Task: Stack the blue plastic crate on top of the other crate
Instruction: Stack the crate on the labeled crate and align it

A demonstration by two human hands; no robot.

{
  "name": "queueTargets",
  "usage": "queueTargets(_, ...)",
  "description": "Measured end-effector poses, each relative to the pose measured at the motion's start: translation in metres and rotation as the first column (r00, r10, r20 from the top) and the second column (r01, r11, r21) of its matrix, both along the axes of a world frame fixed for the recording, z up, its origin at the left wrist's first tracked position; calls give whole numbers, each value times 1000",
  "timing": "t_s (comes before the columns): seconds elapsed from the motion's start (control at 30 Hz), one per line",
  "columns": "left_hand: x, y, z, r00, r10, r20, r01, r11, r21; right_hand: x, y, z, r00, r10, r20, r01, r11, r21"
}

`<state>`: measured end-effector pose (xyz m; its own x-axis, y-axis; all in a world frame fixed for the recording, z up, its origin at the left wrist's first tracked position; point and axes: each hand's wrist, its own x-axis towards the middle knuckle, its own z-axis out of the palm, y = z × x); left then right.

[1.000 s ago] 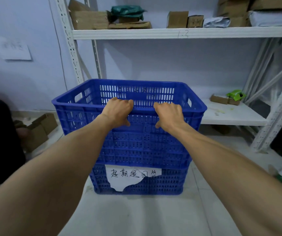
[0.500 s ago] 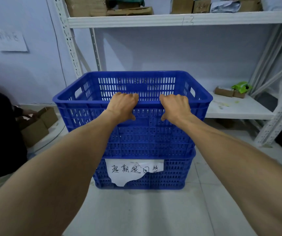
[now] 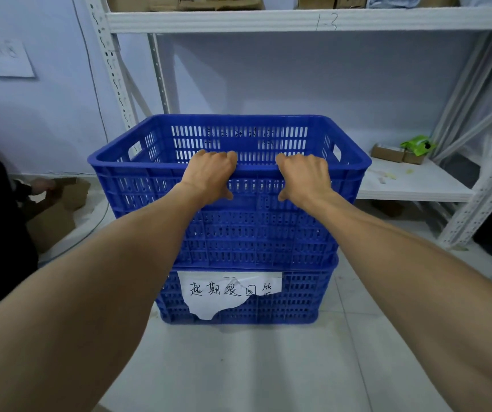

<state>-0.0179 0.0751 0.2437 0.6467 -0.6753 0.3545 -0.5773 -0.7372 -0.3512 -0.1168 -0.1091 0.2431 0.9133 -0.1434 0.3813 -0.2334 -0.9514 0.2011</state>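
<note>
In the middle of the frame, the top crate (image 3: 256,227) sits on the bottom crate (image 3: 292,298). The left hand (image 3: 210,171) and right hand (image 3: 305,173) grip its near rim. Letting go crooked could tip it.

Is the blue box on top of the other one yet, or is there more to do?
Nearly done. The top crate already sits on the bottom crate, the one with the torn paper label. The left hand and right hand grip its near rim. What seems left: checking it sits level, then letting go.
</note>
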Motion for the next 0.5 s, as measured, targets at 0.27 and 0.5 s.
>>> queueTargets(0.27, 0, 1, -2, 1000, -17, -6, 17, 999, -37, 1, 0, -2, 1000, -4, 19, 4, 1000, -10)
queueTargets(0.5, -1, -1, -2, 1000, -26, -16, 25, 998, -49, 0, 0, -1, 1000, -12, 19, 12, 1000, -4)
